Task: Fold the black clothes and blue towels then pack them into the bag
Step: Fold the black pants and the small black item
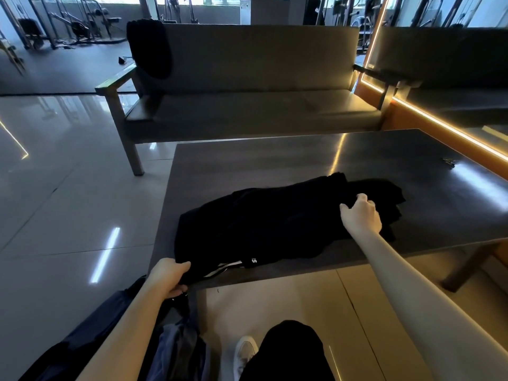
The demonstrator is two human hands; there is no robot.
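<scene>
A black garment (258,224) lies spread across the near half of the dark table (275,160), with white stripes and a small white logo at its near edge. My left hand (169,276) grips the garment's near left corner at the table edge. My right hand (361,215) grips a fold of the cloth at its right end. A dark blue bag (176,350) sits on the floor below my left arm, open at the top. Another black garment (151,48) hangs over the left end of the bench's backrest. No blue towel can be made out.
A long grey bench (247,105) stands just beyond the table. A small metal object (448,161) lies near the table's right edge. Glossy tiled floor spreads to the left. My leg and white shoe (244,353) are under the table's near edge.
</scene>
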